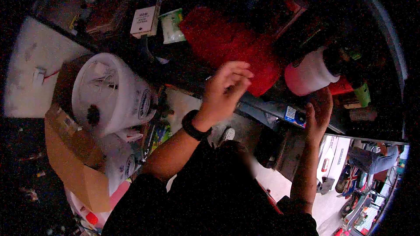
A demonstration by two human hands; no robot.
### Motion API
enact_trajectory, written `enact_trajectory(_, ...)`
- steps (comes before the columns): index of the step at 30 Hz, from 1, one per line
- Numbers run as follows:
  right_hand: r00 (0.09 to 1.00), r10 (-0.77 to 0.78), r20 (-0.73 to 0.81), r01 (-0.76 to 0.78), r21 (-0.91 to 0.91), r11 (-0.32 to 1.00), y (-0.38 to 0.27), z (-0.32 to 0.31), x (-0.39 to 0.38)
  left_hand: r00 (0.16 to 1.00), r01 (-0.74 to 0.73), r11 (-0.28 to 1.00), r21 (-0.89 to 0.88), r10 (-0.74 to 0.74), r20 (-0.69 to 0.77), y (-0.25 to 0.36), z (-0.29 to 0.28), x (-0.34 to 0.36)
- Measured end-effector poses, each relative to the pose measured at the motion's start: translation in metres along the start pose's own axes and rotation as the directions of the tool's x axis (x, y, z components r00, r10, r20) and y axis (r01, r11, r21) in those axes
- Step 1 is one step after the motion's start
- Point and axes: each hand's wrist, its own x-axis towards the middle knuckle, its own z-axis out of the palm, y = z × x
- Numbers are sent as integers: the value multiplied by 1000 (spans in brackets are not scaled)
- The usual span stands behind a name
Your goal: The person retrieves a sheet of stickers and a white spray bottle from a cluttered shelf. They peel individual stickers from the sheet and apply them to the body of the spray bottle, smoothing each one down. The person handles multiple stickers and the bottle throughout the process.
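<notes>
My left hand (225, 89), with a black band on its wrist, is raised in front of a crumpled red cloth (236, 39). Its fingers curl toward the thumb in a loose pinch; whatever may be between them is too small to make out. On the right, a white tub (308, 72) with a pinkish lower part stands on the dark work surface. My right hand (320, 111) reaches up beside it, fingertips at the tub's near side and thumb apart. Shadow partly hides those fingers, and no grip on the tub shows.
A large white bucket (138, 91) stands at the left beside an open cardboard flap (76, 161). Farther back are a white box (144, 19) and a green-and-white packet (172, 26). The surface's front edge (262, 107) crosses before me. A person (372, 157) is at the far right.
</notes>
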Motion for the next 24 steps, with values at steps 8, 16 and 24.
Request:
enact_trajectory(8, 990, 52, -130, -58, -41, 997, 19, -29, -15, 978, 77, 996, 52, -65, -196, 1, -39, -30)
enact_trajectory(16, 947, 182, -265, -175, 50, 983, 31, -61, -43, 963, 54, 997, 46, -40, -267, 1, -37, -69)
enact_trajectory(24, 970, -235, 60, 242, -310, 919, -54, -61, -44, 972, -177, 957, 229, 206, -110, 46, 0, -62)
